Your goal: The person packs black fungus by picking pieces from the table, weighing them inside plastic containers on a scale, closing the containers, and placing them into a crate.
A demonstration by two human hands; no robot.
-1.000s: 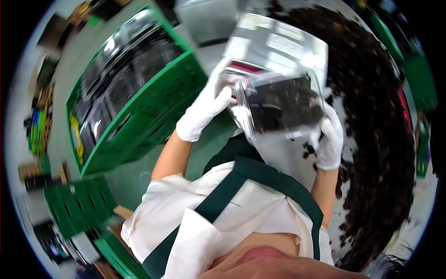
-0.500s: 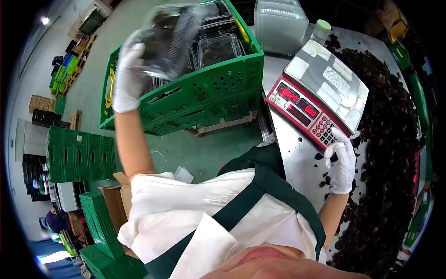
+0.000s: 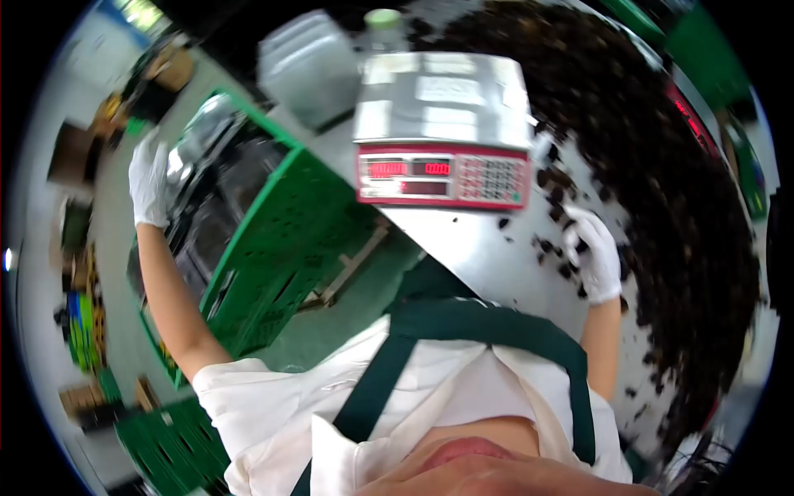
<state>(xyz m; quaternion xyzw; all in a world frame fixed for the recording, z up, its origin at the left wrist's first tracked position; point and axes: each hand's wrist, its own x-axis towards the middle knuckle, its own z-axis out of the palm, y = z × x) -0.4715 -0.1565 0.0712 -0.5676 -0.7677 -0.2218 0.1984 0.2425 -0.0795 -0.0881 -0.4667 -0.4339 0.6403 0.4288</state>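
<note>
My left hand (image 3: 150, 180), in a white glove, is stretched out at the far side of the green crate (image 3: 273, 223). Its fingers look extended, close to a clear plastic box (image 3: 178, 161) at the crate's edge; blur hides whether they touch. More clear lidded boxes (image 3: 217, 236) with dark contents fill the crate. My right hand (image 3: 594, 255), also gloved, is low over the metal table (image 3: 471, 256), fingers loosely curved and apart near scattered dark, dried-looking pieces (image 3: 550, 248). A red and silver weighing scale (image 3: 442, 132) stands between my hands, its pan bare.
Behind the scale stand a stack of clear empty containers (image 3: 306, 70) and a bottle with a light green cap (image 3: 385, 29). A large heap of dark pieces (image 3: 662, 207) covers the table's right side. Green crates (image 3: 174, 442) are stacked at lower left.
My view has turned, bringing the scale to the centre. The left hand has lowered and let go of the clear box. My right hand has moved off the scale's keypad toward the loose pieces.
</note>
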